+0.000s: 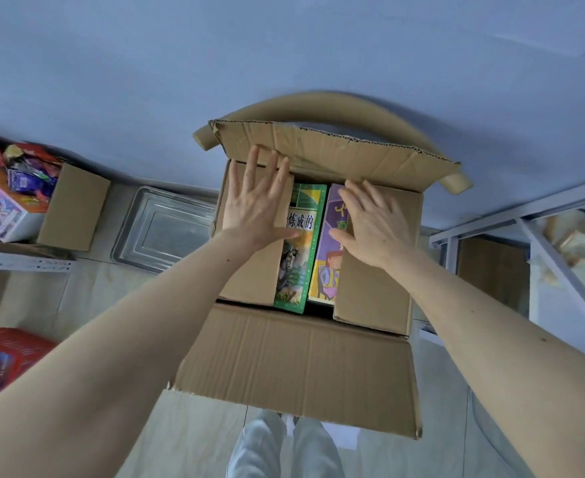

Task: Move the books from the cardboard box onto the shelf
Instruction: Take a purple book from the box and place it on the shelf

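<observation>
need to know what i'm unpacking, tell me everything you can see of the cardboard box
The brown corrugated cardboard box sits partly open, near and far flaps folded outward, creased. The left hand and right hand rest flat on its two side flaps, spreading them. Between them show a green-covered book and a purple-covered book.

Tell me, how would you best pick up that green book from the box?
Fold the left inner flap aside first, since it covers part of the cover. The green book lies face up beside the purple book, so probably reach down from above and grip its near short edge, which shows in the gap.
</observation>
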The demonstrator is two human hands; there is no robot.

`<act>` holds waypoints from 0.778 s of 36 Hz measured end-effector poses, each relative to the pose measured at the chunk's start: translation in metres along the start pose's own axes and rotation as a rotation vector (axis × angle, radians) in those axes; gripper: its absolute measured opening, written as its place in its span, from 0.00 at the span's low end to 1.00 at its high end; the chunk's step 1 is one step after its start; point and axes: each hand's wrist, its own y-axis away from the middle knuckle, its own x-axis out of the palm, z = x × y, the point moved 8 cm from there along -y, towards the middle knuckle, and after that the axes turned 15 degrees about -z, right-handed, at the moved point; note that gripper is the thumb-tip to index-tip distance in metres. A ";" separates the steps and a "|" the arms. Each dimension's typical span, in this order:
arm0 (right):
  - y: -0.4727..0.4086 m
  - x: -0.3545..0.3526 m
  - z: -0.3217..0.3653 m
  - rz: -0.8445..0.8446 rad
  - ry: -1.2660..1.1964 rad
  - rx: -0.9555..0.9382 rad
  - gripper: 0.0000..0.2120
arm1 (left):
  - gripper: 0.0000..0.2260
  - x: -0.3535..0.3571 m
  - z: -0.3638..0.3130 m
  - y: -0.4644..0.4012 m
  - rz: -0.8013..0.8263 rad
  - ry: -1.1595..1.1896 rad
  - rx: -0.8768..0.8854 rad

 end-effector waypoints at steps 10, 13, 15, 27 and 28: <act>-0.015 -0.004 0.006 -0.025 0.066 -0.082 0.23 | 0.49 0.011 -0.007 0.000 -0.002 0.019 -0.038; -0.017 -0.012 0.008 -0.037 0.108 -0.117 0.24 | 0.40 0.000 -0.009 0.000 0.013 0.080 -0.016; -0.018 -0.018 0.010 -0.035 0.125 -0.125 0.25 | 0.33 -0.005 -0.009 0.001 0.055 0.116 -0.001; -0.013 -0.056 0.014 0.025 0.361 -0.079 0.31 | 0.37 -0.070 0.020 0.005 0.239 -0.226 -0.027; -0.013 -0.060 0.014 0.021 0.370 -0.068 0.31 | 0.35 -0.074 0.026 0.009 0.239 -0.293 -0.024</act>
